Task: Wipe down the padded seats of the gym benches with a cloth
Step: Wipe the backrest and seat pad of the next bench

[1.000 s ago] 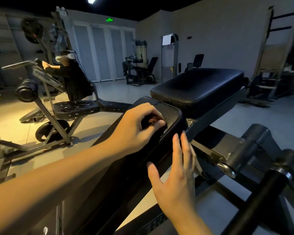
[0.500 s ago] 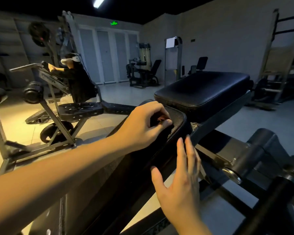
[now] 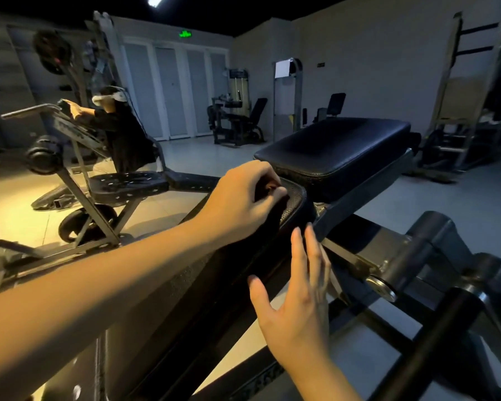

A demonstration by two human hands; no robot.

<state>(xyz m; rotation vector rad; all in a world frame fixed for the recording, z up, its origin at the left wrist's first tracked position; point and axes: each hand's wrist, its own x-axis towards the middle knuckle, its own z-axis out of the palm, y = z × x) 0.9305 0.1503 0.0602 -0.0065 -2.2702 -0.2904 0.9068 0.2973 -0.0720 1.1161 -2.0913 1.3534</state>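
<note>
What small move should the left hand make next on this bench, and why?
Probably slide the left hand forward onto the farther seat pad. It grips what seems a dark cloth at the very end of the near pad, so nothing of that pad lies ahead. The right hand is open beside it.

The black seat pad (image 3: pixel 339 149) has a smooth, leather-like covering with a soft sheen; the nearer pad (image 3: pixel 295 208) shows a pebbled grain at its edge. The bench frame (image 3: pixel 434 238) is matt grey painted metal, its bolt cap (image 3: pixel 383 287) bright and polished.
</note>
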